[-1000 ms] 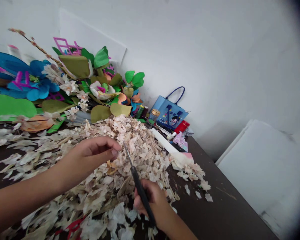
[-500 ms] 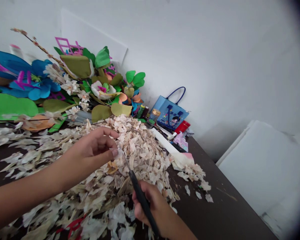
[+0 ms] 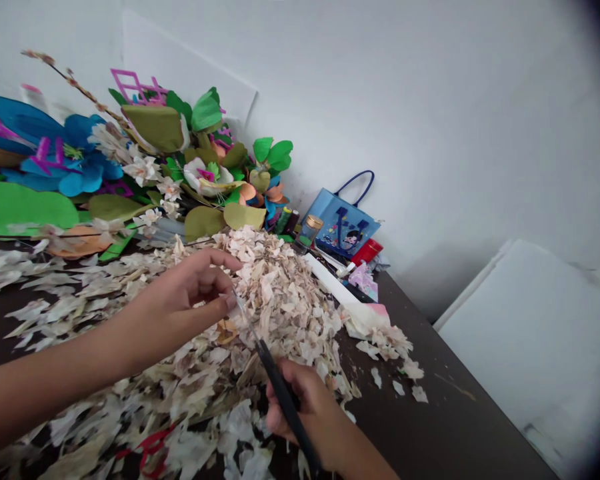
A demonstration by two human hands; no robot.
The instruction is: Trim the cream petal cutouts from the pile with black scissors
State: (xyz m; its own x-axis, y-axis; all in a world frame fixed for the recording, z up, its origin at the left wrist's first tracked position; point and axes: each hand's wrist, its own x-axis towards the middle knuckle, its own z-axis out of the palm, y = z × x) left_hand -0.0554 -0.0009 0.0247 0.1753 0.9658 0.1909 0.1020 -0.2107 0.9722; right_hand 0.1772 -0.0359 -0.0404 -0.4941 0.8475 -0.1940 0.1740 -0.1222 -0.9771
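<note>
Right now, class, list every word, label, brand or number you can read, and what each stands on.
No text is readable. The blue paper bag has dark marks beside a cartoon figure, too blurred to tell; the glass jar shows no legible label.

Before me, scraps (image 3: 275, 293) heap on the worktop (image 3: 430, 400). Artificial flowers (image 3: 155, 140) sit behind at eleven o'clock, a gift bag (image 3: 343, 223) at one.

**Craft workroom: a crowded table against a bare wall**
Large handmade flowers (image 3: 203, 177) crowd the far left of a dark work table (image 3: 430, 407) heaped with pale paper scraps (image 3: 280, 287). A blue gift bag (image 3: 341, 223) and a glass jar (image 3: 307, 231) stand at the far end; white boards (image 3: 530, 353) rest beside the table against a white wall (image 3: 430, 113).
</note>
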